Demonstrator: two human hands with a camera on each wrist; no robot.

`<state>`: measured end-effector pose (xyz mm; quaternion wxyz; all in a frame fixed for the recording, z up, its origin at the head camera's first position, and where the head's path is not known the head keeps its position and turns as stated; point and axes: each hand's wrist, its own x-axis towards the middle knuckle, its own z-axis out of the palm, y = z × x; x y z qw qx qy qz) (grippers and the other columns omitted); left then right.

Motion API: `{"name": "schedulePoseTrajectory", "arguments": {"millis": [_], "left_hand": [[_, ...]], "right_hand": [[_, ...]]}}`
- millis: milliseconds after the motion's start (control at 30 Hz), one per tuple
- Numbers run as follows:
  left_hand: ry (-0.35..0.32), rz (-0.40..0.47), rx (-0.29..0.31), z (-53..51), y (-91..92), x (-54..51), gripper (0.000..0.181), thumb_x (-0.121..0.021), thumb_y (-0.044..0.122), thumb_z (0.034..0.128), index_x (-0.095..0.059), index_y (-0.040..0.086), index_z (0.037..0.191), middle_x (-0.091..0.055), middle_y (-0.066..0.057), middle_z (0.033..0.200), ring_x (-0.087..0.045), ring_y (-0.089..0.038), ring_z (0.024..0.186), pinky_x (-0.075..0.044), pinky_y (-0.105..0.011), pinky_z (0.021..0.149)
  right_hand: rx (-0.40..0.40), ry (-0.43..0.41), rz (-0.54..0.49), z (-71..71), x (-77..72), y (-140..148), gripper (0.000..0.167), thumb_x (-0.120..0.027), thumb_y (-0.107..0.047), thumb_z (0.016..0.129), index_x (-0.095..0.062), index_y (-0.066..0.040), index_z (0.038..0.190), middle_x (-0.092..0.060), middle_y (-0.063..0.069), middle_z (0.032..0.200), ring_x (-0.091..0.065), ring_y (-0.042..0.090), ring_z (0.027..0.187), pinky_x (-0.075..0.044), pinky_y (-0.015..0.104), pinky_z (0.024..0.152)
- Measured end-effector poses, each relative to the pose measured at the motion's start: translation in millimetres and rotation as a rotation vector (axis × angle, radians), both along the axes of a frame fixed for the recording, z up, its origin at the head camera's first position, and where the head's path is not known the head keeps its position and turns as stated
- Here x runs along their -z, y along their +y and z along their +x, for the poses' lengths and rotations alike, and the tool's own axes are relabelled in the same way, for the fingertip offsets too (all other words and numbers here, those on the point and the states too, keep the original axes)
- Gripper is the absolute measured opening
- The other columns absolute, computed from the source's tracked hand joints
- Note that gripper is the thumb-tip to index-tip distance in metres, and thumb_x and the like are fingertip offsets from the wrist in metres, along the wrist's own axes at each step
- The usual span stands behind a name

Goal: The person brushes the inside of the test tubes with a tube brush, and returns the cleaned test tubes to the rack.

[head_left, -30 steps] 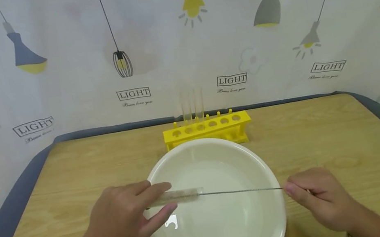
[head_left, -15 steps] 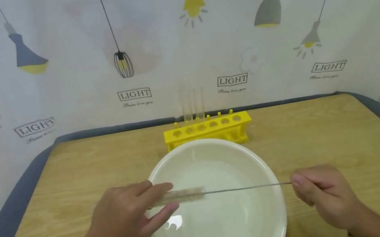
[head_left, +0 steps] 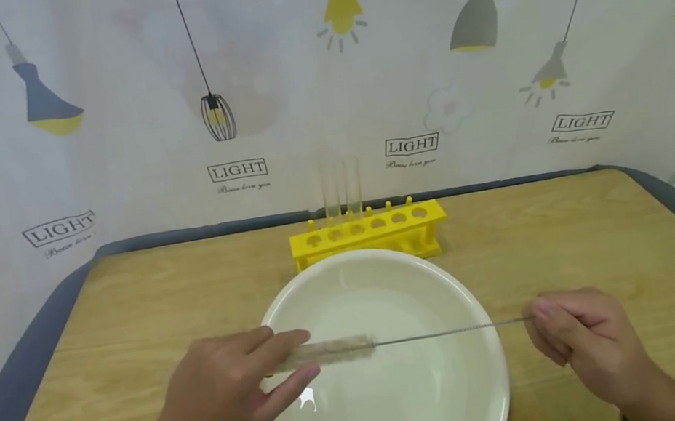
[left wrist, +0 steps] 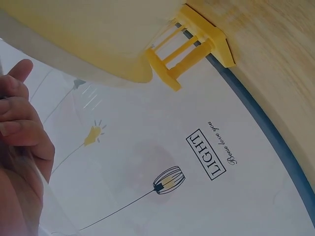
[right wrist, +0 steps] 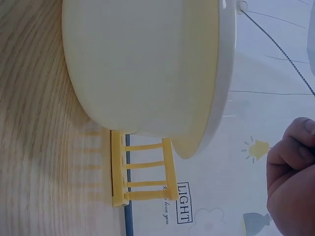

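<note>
In the head view my left hand (head_left: pixel 224 398) holds a clear glass test tube (head_left: pixel 290 359) level over the left side of a white basin (head_left: pixel 498 362), thumb below and fingers above. A test tube brush (head_left: pixel 349 348) points into it, its pale bristles showing towards the right end; I cannot tell exactly where the tube's mouth lies. The brush's thin twisted-wire handle (head_left: pixel 443 333) runs across the basin to my right hand (head_left: pixel 586 340), which pinches its end beyond the right rim. In the right wrist view the wire (right wrist: pixel 280 49) slants past the basin (right wrist: pixel 224 73).
Behind the basin stands a yellow test tube rack (head_left: pixel 367 228) with two clear test tubes (head_left: pixel 352 190) upright in it. A bright reflection shows inside the basin, apparently on water. The wooden table (head_left: pixel 580 238) ends at a curtain (head_left: pixel 288 64) printed with lamps.
My right hand has moved to the right, drawing the brush partly out of the test tube, so the bristles reach further right. The left hand has stayed nearly in place.
</note>
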<state>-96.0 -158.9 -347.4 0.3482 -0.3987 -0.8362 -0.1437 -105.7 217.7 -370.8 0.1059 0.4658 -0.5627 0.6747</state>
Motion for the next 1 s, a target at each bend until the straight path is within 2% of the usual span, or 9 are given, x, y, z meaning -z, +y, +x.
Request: {"name": "schedulePoseTrajectory", "arguments": {"millis": [267,433,533,700,833,1000], "left_hand": [[-0.028,-0.008,-0.017,0.7,-0.3,3.8,0.047,-0.044,0.051,0.1035,-0.075,0.016,0.096,-0.064,0.006,0.066,-0.051,-0.004,0.048,-0.04,-0.02,0.042],[0.001,-0.007,-0.024,0.0,-0.9,6.3,0.048,-0.042,0.05,0.105,-0.074,0.015,0.095,-0.065,0.005,0.066,-0.051,-0.005,0.047,-0.038,-0.02,0.041],[0.017,-0.024,-0.024,-0.5,-1.1,6.2,0.049,-0.041,0.049,0.1057,-0.074,0.014,0.096,-0.067,0.005,0.068,-0.053,-0.007,0.047,-0.04,-0.022,0.041],[0.035,-0.048,0.009,0.5,-0.7,5.3,0.048,-0.04,0.047,0.1068,-0.073,0.013,0.097,-0.064,0.006,0.066,-0.05,-0.006,0.046,-0.04,-0.021,0.041],[0.031,-0.048,0.017,2.3,-0.3,4.7,0.047,-0.04,0.045,0.107,-0.072,0.013,0.097,-0.06,0.007,0.065,-0.046,-0.005,0.046,-0.038,-0.02,0.041],[0.041,-0.039,0.009,3.3,-1.0,5.3,0.047,-0.039,0.044,0.1074,-0.072,0.013,0.097,-0.062,0.007,0.066,-0.048,-0.005,0.046,-0.038,-0.021,0.041]], "right_hand": [[0.039,-0.016,0.011,0.3,2.0,1.4,0.044,-0.022,0.028,0.092,-0.028,-0.004,0.062,-0.03,0.003,0.054,-0.034,0.009,0.045,-0.029,0.015,0.042],[0.128,-0.025,0.098,3.5,6.7,3.4,0.045,-0.028,0.028,0.092,-0.033,-0.005,0.062,-0.036,0.003,0.054,-0.035,0.008,0.046,-0.03,0.014,0.042],[0.164,-0.072,0.143,5.1,8.0,3.5,0.046,-0.028,0.028,0.092,-0.034,-0.006,0.063,-0.036,0.002,0.054,-0.035,0.008,0.046,-0.031,0.016,0.042],[0.085,-0.151,0.134,7.2,10.2,1.6,0.045,-0.022,0.028,0.093,-0.032,-0.005,0.064,-0.033,0.003,0.054,-0.036,0.011,0.045,-0.032,0.019,0.043],[0.047,-0.161,0.109,9.2,10.4,-0.9,0.045,-0.019,0.028,0.093,-0.033,-0.004,0.065,-0.032,0.003,0.055,-0.035,0.012,0.045,-0.032,0.019,0.043],[0.029,-0.173,0.098,9.7,9.8,-6.0,0.045,-0.016,0.026,0.095,-0.033,-0.003,0.066,-0.033,0.005,0.054,-0.034,0.012,0.044,-0.032,0.018,0.043]]}}
